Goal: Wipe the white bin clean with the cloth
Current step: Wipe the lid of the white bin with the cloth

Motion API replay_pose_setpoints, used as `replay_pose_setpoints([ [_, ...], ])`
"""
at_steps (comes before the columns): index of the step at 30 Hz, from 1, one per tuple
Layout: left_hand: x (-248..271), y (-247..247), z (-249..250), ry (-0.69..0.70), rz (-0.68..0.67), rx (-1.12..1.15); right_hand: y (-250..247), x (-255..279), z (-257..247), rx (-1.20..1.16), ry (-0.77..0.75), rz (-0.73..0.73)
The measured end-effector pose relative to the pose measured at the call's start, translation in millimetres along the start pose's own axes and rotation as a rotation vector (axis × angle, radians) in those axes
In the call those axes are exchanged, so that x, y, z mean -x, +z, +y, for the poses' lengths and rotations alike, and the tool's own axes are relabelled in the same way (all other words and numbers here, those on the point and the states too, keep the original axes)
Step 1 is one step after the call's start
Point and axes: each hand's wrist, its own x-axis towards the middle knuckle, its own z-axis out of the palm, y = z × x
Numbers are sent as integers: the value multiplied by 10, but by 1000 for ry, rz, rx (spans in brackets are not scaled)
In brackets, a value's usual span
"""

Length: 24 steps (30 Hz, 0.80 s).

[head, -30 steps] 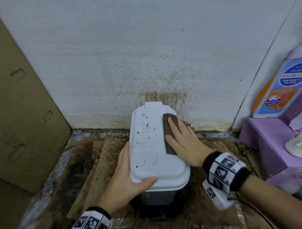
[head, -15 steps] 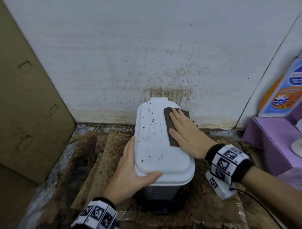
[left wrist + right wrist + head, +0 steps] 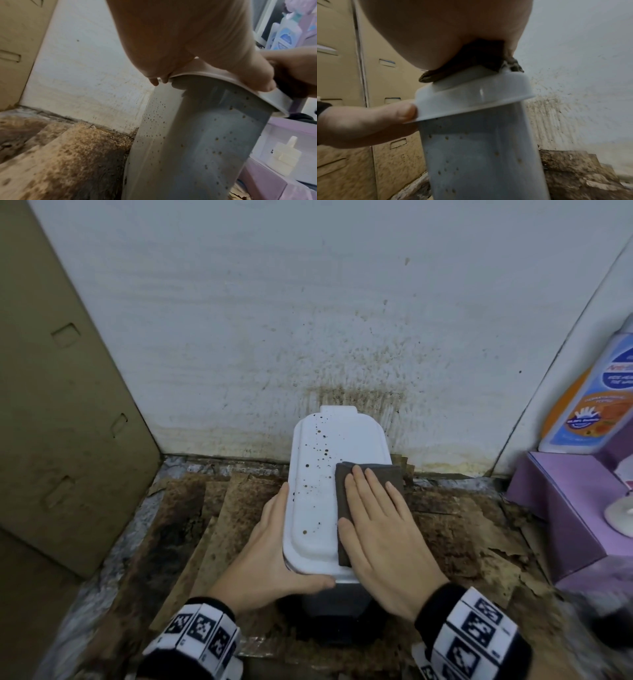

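Here, from the head view, the white bin (image 3: 318, 508) stands at the centre of the frame against a spattered wall (image 3: 308, 320), its lid dotted with brown specks down the left half. The right hand (image 3: 380, 539) lies flat with straight fingers on a dark cloth (image 3: 370, 477), pressing it onto the lid's right side. The left hand (image 3: 270, 556) grips the lid's near left edge, thumb curled along the front rim. At the right edge a bottle (image 3: 592, 395) stands on a purple box (image 3: 561, 508).

From the left wrist, the palm (image 3: 180, 40) fills the upper centre, fingers hooked over the lid rim, the bin's speckled grey side (image 3: 197, 142) below it.

From the right wrist, the cloth (image 3: 479, 60) is squeezed between the palm (image 3: 445, 27) and the lid top at centre; the left thumb (image 3: 368, 121) presses the rim at the left edge.
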Motion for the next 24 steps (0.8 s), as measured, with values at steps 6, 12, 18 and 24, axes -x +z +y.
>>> replay_pose_setpoints([
  [6, -2, 48, -74, -19, 22, 59, 124, -206, -377, 20, -24, 50],
  [12, 57, 39, -116, -91, 11, 133, 191, -370, -675, 21, -44, 30],
  [18, 139, -78, -68, -96, -33, 120, 151, -396, -639, -113, -74, 4],
  [24, 181, -117, 167, -3, 57, 80, -70, -223, -330, -551, 23, 91],
])
